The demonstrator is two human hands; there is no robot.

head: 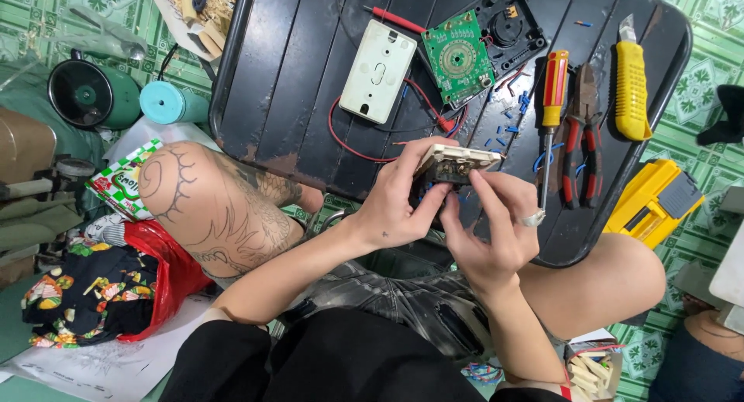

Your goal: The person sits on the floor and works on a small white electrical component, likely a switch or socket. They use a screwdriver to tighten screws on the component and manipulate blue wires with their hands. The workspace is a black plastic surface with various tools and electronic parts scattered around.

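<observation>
My left hand [397, 204] and my right hand [496, 224] both grip a small cream-coloured switch module [456, 162], held above the near edge of a black slatted tray table [287, 84]. The left fingers wrap its left side; the right fingertips pinch its underside. A ring sits on my right hand. On the table lie a white wall plate [378, 71], a green circuit board [458, 58] and a black round housing [510, 27], joined by red wires [349, 142].
A red-handled screwdriver [552, 100], red pliers [583, 138] and a yellow utility knife [632, 80] lie at the table's right. A yellow case [655, 200] rests on the green tiled floor. A teal can [167, 102], a fan [89, 94] and a red bag [167, 270] crowd the left.
</observation>
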